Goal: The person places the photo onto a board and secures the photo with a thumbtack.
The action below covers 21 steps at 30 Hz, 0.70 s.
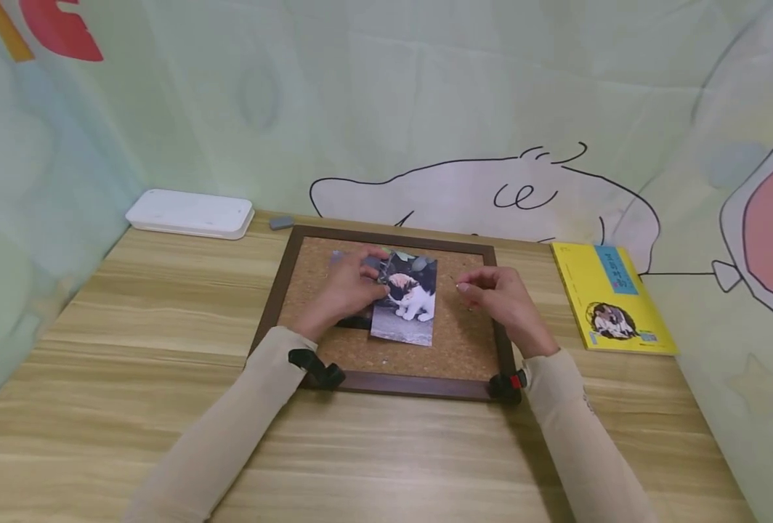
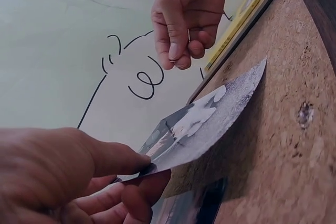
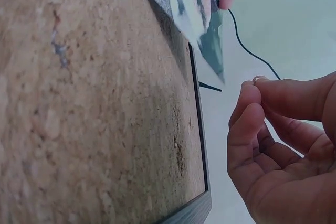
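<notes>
My left hand [image 1: 350,289] pinches a photo of a black-and-white cat [image 1: 419,301] near its left edge, thumb on top and fingers beneath. In the left wrist view the photo [image 2: 210,121] bends and stands off the cork board [image 2: 283,145]. Another photo [image 1: 358,321] lies under it on the board, mostly hidden. To the right of the cat photo, my right hand [image 1: 500,298] is raised over the board. Thumb and forefinger pinch a tiny shiny pin [image 3: 258,79], mostly covered by the fingertips; the other fingers are curled.
The cork board has a brown wooden frame [image 1: 399,383] and lies on a wood-grain table [image 1: 164,327]. A clear pushpin [image 2: 305,114] sits in the cork. Behind left are a white case [image 1: 190,212] and a grey block [image 1: 281,223]. A yellow book [image 1: 612,298] lies at right.
</notes>
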### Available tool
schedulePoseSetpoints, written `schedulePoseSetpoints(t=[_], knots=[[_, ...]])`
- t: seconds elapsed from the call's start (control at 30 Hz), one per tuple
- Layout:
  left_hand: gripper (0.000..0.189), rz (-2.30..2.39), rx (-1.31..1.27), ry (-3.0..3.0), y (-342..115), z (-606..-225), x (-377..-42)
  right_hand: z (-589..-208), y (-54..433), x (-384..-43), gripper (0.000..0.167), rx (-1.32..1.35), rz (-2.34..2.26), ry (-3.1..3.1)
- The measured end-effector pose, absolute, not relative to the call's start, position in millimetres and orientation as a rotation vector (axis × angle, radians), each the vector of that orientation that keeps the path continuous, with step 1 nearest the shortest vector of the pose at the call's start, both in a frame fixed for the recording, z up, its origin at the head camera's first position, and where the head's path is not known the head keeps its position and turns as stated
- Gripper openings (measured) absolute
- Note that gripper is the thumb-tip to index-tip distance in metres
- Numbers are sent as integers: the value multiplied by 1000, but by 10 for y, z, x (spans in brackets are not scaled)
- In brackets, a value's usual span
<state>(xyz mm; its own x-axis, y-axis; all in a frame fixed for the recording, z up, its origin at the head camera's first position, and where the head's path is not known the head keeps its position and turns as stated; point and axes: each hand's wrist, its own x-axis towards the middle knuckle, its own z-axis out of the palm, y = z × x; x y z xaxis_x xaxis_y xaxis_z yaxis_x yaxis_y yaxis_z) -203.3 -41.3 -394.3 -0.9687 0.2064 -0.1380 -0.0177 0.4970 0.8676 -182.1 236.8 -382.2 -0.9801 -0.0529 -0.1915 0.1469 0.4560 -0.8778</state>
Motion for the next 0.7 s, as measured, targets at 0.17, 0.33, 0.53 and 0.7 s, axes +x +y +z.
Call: schedulePoseSetpoints(t=[0.17,0.33,0.53,0.7], knots=[[59,1475,184,2511,-337,-3954,-2046,-3810,2350,-1863,25,83,-1558,2503],[59,1423,199,2549,-251,-3980,-2054,-3793,2295,-1901,24,136,-1550,2490],[59,1343,204,2616,-167,-3999,-2048,-3765,2226,-1938,23,160,-1540,2470],[58,1302,230,2655,-114,-4030,-2055,-3754,2182,-1981,22,196,-1512,2463]])
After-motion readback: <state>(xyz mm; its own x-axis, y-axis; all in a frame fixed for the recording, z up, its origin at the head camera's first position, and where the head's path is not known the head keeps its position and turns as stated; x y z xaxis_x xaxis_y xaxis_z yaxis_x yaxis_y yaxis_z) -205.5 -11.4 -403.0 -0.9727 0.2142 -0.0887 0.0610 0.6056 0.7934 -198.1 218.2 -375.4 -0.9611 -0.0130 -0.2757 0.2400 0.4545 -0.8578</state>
